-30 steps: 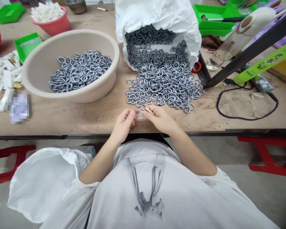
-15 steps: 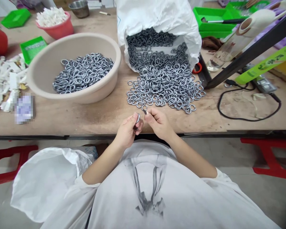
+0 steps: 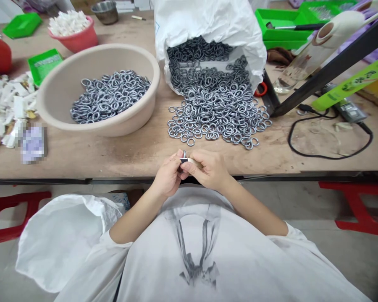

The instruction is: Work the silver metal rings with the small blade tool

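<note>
Between the thumb and fingers of my left hand [image 3: 167, 175] is a grey ring [image 3: 184, 153], its upper edge showing. My right hand [image 3: 212, 168] is closed on a small tool [image 3: 184, 160] with a dark flat tip and a pale body, mostly covered by the fingers. The tool's tip lies against or right beside the ring; I cannot tell if they touch. Just beyond my hands, a pile of grey rings [image 3: 214, 113] spills from a white sack [image 3: 208, 21]. To the left, a large beige basin [image 3: 97, 128] holds many similar rings.
White pieces [image 3: 19, 107] lie loose at the far left, near a green tray [image 3: 45, 65] and a red bowl [image 3: 78, 42]. On the right are a slanted dark bar [image 3: 330, 67], a clear bottle [image 3: 302, 67] and a black cable [image 3: 330, 158]. A white bag [image 3: 59, 243] sits below.
My right hand has moved left and slightly down, bringing the small tool from beside the pile's front edge to the ring in my left hand. The left hand has hardly moved.
</note>
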A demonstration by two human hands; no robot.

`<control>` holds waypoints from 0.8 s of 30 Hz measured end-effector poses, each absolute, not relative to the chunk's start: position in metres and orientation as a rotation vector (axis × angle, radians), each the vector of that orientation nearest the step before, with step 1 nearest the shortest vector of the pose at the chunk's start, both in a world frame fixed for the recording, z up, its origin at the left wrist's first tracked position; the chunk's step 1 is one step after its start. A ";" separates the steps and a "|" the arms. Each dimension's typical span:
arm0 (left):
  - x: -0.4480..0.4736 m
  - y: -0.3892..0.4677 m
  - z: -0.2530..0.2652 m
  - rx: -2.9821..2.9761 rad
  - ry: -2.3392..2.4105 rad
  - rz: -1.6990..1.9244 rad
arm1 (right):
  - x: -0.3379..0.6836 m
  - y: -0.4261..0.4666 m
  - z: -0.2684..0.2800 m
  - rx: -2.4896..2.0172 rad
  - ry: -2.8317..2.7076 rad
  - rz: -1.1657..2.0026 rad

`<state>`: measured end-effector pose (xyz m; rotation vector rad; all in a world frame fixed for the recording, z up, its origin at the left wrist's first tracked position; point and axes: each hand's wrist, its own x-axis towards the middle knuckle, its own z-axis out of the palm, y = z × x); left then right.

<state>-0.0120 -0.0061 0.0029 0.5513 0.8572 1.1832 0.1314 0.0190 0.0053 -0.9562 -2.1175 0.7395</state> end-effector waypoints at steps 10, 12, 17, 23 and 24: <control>-0.023 -0.015 0.001 0.737 0.766 1.113 | 0.136 0.065 -0.013 -1.499 -2.090 0.601; -0.031 -0.010 -0.003 0.719 0.842 1.165 | 0.131 0.070 -0.012 -1.537 -2.242 0.463; -0.050 0.003 -0.008 0.603 0.989 1.237 | 0.124 0.073 -0.012 -1.629 -2.285 0.433; -0.044 0.006 -0.004 0.536 1.009 1.124 | 0.129 0.061 -0.008 -0.951 -1.749 1.413; -0.041 0.004 -0.003 0.544 0.977 1.053 | 0.128 0.057 -0.006 -0.856 -1.659 1.555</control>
